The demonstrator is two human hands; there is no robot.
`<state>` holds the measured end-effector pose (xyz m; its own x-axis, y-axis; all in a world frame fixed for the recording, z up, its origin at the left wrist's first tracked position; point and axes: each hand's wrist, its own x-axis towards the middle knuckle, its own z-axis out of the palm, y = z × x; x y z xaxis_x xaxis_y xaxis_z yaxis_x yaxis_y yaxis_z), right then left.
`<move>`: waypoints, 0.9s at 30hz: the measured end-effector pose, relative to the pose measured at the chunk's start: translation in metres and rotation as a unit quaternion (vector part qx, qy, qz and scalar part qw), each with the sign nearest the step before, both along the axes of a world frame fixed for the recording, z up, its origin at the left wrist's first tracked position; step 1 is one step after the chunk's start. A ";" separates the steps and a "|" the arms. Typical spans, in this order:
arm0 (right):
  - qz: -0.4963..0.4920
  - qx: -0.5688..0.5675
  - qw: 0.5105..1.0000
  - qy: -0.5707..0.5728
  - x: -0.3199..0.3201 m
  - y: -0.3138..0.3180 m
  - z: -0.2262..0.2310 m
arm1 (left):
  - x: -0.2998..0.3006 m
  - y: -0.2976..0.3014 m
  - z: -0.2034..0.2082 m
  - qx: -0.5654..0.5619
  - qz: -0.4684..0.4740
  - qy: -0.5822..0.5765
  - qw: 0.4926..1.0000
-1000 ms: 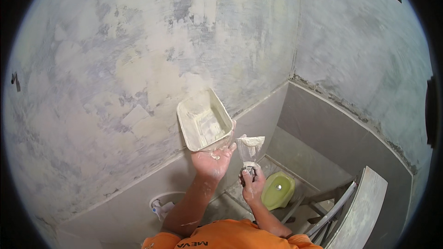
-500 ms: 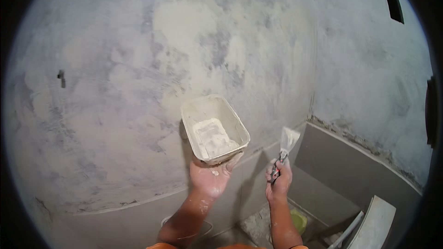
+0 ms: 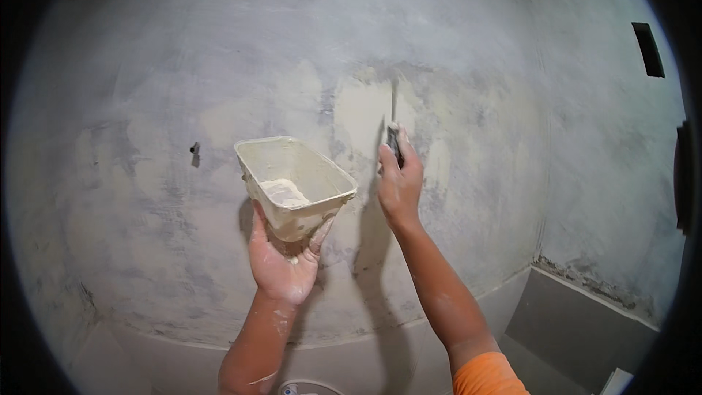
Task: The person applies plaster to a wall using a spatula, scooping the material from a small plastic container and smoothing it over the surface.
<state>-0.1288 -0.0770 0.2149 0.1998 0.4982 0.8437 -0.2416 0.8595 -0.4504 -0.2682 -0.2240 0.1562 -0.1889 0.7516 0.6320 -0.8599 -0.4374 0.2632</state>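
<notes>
My left hand (image 3: 285, 267) is wrapped round the underside of a rectangular plastic tub (image 3: 298, 219), cream with smeared filler. Pale putty (image 3: 284, 192) lies in the bottom of the tub. In my right hand (image 3: 401, 179) is a putty knife (image 3: 395, 113), gripped by its dark handle and raised with the blade upward. The blade shows edge-on against a pale putty patch (image 3: 358, 115) on the wall; whether it touches along its whole edge I cannot tell. Whitish smears mark both hands.
The grey wall (image 3: 183, 241) is blotched with filler and has a small dark hole (image 3: 194, 149) at left. A side wall (image 3: 599, 139) meets it at right, with a rectangular opening (image 3: 648, 50). Grey tiles (image 3: 578, 322) run below. A round white rim (image 3: 311, 388) shows at the bottom.
My right hand has swung up and left, bringing the putty knife from low at the right up to the wall patch. The tub has shifted left, and the view has tilted upward.
</notes>
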 end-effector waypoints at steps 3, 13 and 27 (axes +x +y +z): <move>-0.233 0.118 0.961 -0.089 -0.032 0.017 0.028 | -0.020 -0.006 0.002 0.017 0.024 0.022 0.999; -0.472 0.128 0.852 -0.188 -0.072 0.056 0.035 | -0.068 0.001 -0.014 0.030 0.058 0.045 0.997; -0.520 0.099 0.830 -0.176 -0.050 0.043 -0.061 | -0.127 0.018 -0.010 -0.017 -0.047 0.094 0.994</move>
